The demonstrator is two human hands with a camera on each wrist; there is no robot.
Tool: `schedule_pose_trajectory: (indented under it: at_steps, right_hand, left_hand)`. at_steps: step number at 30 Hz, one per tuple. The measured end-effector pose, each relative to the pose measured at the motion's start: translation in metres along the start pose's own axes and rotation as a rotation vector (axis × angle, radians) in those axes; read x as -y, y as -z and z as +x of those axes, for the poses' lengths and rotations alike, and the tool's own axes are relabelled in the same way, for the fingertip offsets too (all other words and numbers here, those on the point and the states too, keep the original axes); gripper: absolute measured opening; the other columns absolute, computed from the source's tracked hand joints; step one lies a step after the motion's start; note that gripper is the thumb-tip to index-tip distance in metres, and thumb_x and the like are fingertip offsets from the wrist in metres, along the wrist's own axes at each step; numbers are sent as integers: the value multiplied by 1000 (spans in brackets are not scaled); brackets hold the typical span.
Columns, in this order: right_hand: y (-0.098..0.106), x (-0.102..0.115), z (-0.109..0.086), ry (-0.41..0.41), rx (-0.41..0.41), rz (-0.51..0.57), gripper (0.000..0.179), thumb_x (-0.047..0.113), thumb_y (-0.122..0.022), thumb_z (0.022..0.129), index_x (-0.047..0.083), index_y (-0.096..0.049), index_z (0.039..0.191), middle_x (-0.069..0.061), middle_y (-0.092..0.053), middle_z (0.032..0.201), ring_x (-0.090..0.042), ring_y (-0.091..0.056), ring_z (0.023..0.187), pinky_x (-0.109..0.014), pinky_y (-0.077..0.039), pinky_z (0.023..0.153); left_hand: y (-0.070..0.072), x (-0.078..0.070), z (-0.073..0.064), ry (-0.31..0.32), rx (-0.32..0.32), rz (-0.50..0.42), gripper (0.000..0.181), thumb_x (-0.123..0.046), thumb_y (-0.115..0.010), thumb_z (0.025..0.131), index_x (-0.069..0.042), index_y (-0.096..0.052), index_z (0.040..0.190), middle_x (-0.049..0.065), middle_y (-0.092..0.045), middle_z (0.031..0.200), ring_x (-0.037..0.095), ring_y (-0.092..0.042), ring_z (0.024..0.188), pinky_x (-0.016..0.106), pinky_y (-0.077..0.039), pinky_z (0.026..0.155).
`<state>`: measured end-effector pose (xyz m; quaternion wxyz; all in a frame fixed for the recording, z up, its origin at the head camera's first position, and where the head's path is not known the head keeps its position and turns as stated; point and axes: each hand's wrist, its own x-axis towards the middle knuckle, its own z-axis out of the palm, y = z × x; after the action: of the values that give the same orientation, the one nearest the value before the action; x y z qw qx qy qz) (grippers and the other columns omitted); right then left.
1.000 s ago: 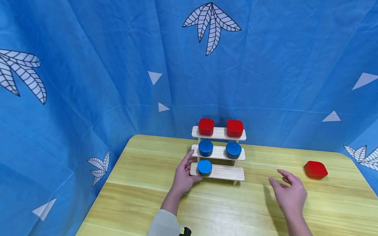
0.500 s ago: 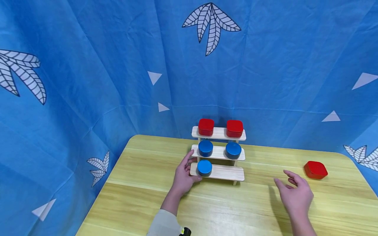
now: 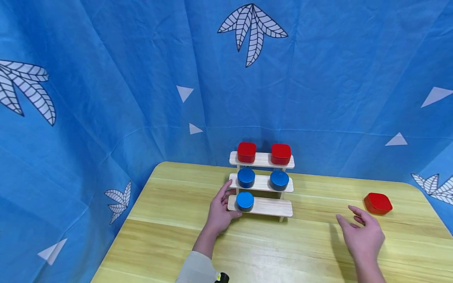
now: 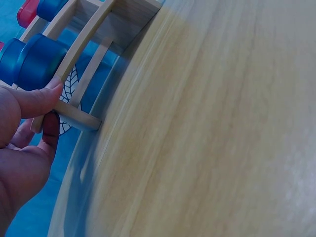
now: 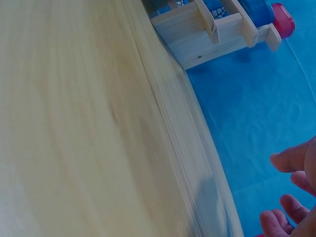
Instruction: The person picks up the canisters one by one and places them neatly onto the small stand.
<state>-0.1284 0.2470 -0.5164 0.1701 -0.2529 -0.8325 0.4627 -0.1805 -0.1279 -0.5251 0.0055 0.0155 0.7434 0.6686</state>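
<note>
A three-tier wooden display rack (image 3: 272,206) stands toward the back of the table. My left hand (image 3: 219,214) grips the left end of its bottom shelf. In the left wrist view, the thumb (image 4: 42,100) lies on the board and fingers curl beneath it. One round blue tin (image 3: 245,201) sits on the bottom shelf's left. Two more blue tins, left (image 3: 245,177) and right (image 3: 279,180), are on the middle shelf. Up top are two squarish red tins, left (image 3: 246,152) and right (image 3: 281,154). My right hand (image 3: 364,236) hovers with loosely bent fingers, holding nothing, nearest a third red tin (image 3: 378,203).
Behind the wood-grain table (image 3: 170,204) hangs a blue cloth (image 3: 318,86) with leaf and triangle prints, close behind the rack. The table's back edge runs just beyond the rack and the lone red tin. A grey sleeve (image 3: 197,268) covers my left forearm.
My right hand has moved steadily right, away from the rack and nearer the lone red tin. The left hand, rack and tins stay where they were.
</note>
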Motion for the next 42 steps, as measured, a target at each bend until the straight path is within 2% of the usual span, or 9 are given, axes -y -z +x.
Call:
schedule_pose_trajectory:
  at_steps: [6,14,19,25,29,34,42]
  right_hand:
    - [7,-4,5,-38,8,-19,53,25,-82,84,7,-66,131,-15,-54,135,17,-45,70,-5,-44,55]
    - [13,-9,11,-72,-19,-7,55,26,-83,83,8,-66,132,-13,-55,135,1,-54,86,-4,-43,58]
    - [16,-11,13,-94,-41,13,55,26,-83,82,9,-66,132,-10,-54,132,8,-50,81,-4,-43,59]
    - [19,-14,14,-111,-51,8,56,27,-82,83,9,-66,133,-9,-54,131,5,-51,84,-5,-44,58]
    - [23,-17,16,-128,-53,-1,57,29,-82,83,10,-65,134,-9,-53,132,4,-51,84,-6,-43,57]
    - [28,-22,18,-150,-66,-2,57,30,-82,83,12,-65,134,-9,-53,133,10,-48,77,-7,-42,57]
    - [34,-29,22,-155,-94,-18,58,30,-82,83,12,-65,135,-8,-54,130,15,-44,73,-7,-41,58]
  left_hand:
    - [0,0,1,-3,-6,16,111,22,-80,68,-42,-41,150,0,-56,135,26,-58,109,32,-55,89]
    - [-2,-3,1,12,-10,6,111,22,-80,68,-41,-40,150,1,-55,137,27,-56,113,34,-54,91]
    - [-2,-10,-1,34,-5,-7,111,24,-78,68,-34,-38,153,4,-54,139,28,-55,114,34,-54,92]
    - [-2,-21,-4,48,0,-5,108,27,-76,67,-24,-39,154,9,-54,137,31,-56,114,36,-54,93]
    - [-2,-13,-3,43,-10,-6,110,26,-77,67,-30,-39,153,6,-54,137,29,-56,114,35,-54,93]
    - [-2,-2,-1,22,-21,-6,111,24,-79,67,-39,-41,150,2,-55,136,28,-56,112,33,-55,91]
    - [-2,0,-1,6,-20,-3,110,24,-79,67,-40,-42,149,1,-56,135,27,-56,111,33,-55,90]
